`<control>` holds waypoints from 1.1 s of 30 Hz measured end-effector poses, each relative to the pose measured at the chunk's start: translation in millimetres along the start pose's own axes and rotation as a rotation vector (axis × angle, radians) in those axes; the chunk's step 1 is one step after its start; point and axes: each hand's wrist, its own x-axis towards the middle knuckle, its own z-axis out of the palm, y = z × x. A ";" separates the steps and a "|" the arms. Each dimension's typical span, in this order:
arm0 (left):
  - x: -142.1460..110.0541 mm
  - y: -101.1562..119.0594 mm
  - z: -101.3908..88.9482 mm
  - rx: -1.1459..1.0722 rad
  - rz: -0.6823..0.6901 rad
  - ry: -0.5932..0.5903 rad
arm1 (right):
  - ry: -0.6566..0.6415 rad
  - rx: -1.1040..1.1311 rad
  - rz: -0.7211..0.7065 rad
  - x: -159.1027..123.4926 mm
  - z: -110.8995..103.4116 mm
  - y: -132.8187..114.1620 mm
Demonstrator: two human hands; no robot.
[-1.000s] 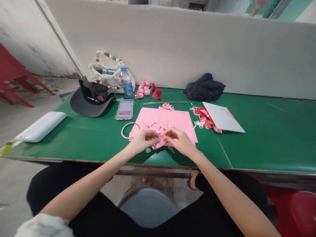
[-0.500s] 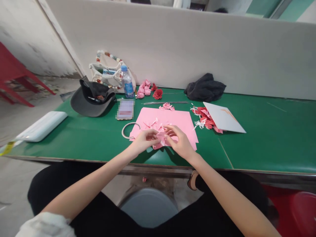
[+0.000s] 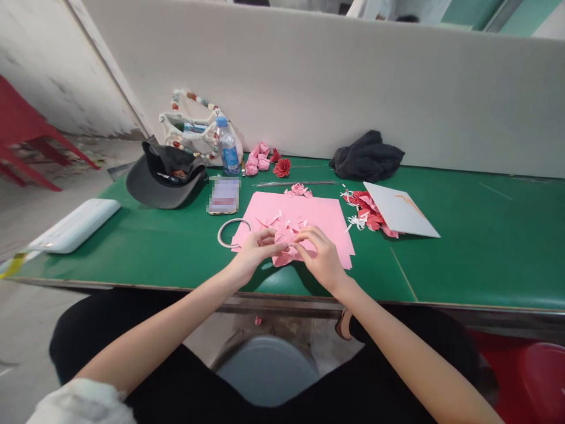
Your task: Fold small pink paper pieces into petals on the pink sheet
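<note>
Left grip (image 3: 256,254) and right grip (image 3: 320,259) are both clenched on the folded pink paper piece (image 3: 285,247), pinching it from either side with the fingers partly hiding it. We have it low over the near edge of the pink sheet (image 3: 326,215), a smooth, flat, matte card or paper rectangle. Small creased pink offcuts (image 3: 282,224) lie on the sheet just beyond our fingers.

Off the sheet's left edge we have a thin metal hoop (image 3: 229,232), touching the sheet, then a blurred phone (image 3: 223,195) beyond it. Farther left sit a dark cap (image 3: 163,182) and a white padded slab (image 3: 75,227). Past the sheet's far edge lie a thin bundle of wire (image 3: 295,184), a small heap of crumpled pink paper flowers (image 3: 258,160), a red paper rose (image 3: 281,168), a plastic water bottle (image 3: 228,150), and a beaded bag (image 3: 189,132).

Right of the sheet, red paper scraps (image 3: 366,213) sit partly under a white card (image 3: 399,209), with a dark crumpled cloth (image 3: 366,162) beyond. Green laminate worktop (image 3: 477,247) runs well out to the right. Its straight front edge (image 3: 309,300) passes just below our wrists.
</note>
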 end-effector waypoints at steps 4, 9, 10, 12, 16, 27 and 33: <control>0.0 -1.9 1.3 -0.024 -0.015 0.039 | 0.016 -0.080 0.029 -2.5 2.1 -2.4; 0.0 -2.6 4.5 -0.006 0.014 0.050 | 0.010 0.028 0.096 -2.6 2.6 -2.9; 0.0 -2.7 4.8 -0.004 0.019 0.050 | 0.013 0.044 0.108 -2.4 2.5 -2.7; 0.2 -3.0 5.3 0.002 0.029 0.051 | 0.017 0.059 0.129 -2.0 2.4 -2.4; 0.1 -3.9 6.0 0.009 0.036 0.063 | 0.014 0.082 0.155 -1.9 2.7 -2.5; -0.6 -3.5 5.6 -0.034 0.015 0.073 | -0.023 0.186 0.215 1.7 -1.5 -3.1; -1.5 -1.0 4.5 -0.052 0.017 0.046 | -0.069 0.360 0.363 4.8 -1.5 -1.3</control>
